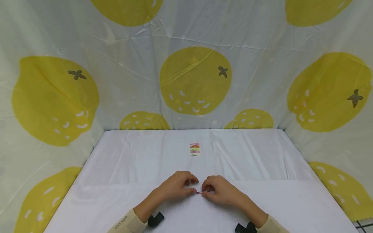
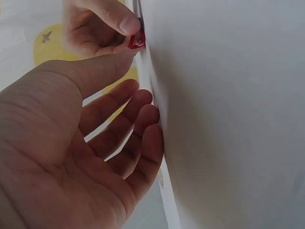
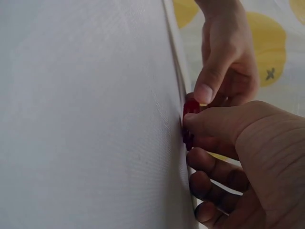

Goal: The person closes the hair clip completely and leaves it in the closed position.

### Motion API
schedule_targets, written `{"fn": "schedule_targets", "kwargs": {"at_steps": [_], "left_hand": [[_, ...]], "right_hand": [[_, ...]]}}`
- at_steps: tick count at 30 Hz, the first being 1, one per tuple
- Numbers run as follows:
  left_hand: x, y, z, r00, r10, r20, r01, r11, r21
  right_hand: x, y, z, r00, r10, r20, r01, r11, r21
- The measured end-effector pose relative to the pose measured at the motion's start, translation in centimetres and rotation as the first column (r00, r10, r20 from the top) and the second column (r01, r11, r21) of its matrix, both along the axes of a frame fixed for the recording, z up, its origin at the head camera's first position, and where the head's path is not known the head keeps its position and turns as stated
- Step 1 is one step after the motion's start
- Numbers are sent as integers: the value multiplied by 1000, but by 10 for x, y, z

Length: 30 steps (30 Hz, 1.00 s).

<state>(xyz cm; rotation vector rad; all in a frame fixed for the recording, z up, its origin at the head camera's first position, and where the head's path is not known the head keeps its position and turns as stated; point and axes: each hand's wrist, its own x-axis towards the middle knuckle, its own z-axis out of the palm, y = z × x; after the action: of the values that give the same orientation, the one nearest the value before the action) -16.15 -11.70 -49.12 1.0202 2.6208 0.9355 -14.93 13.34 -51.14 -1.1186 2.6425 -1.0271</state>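
A small dark red hair clip (image 1: 199, 192) is held low over the white cloth between the two hands. My right hand (image 1: 220, 190) pinches it between thumb and forefinger, the other fingers curled loosely beside them. In the right wrist view the clip's red body (image 3: 191, 106) shows past the right thumb. My left hand (image 1: 179, 185) has its thumb tip at the clip's other end. Its remaining fingers (image 2: 151, 152) are spread and gently bent, apart from the thumb. Part of the clip (image 2: 138, 40) is hidden by the fingers in the left wrist view.
Farther back on the white-covered table (image 1: 250, 155) lies a column of several hair clips (image 1: 195, 149) in pink, orange, yellow-green and pale colours. A lemon-print curtain (image 1: 256, 77) encloses the table's back and sides.
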Motion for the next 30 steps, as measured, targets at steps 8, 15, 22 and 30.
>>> {"fn": "schedule_targets", "kwargs": {"at_steps": [8, 15, 22, 30], "left_hand": [[2, 1, -1, 999, -35, -13, 35, 999, 20], [0, 3, 0, 998, -47, -30, 48, 998, 45], [-1, 5, 2, 998, -28, -57, 34, 995, 96], [-4, 9, 4, 996, 17, -83, -2, 985, 174]], "right_hand": [[-3, -2, 0, 1000, -9, 10, 9, 1000, -26], [-3, -4, 1, 999, -36, -2, 36, 998, -46], [-4, -5, 2, 997, -55, -46, 53, 997, -51], [-8, -12, 6, 995, -66, -78, 59, 994, -89]]}}
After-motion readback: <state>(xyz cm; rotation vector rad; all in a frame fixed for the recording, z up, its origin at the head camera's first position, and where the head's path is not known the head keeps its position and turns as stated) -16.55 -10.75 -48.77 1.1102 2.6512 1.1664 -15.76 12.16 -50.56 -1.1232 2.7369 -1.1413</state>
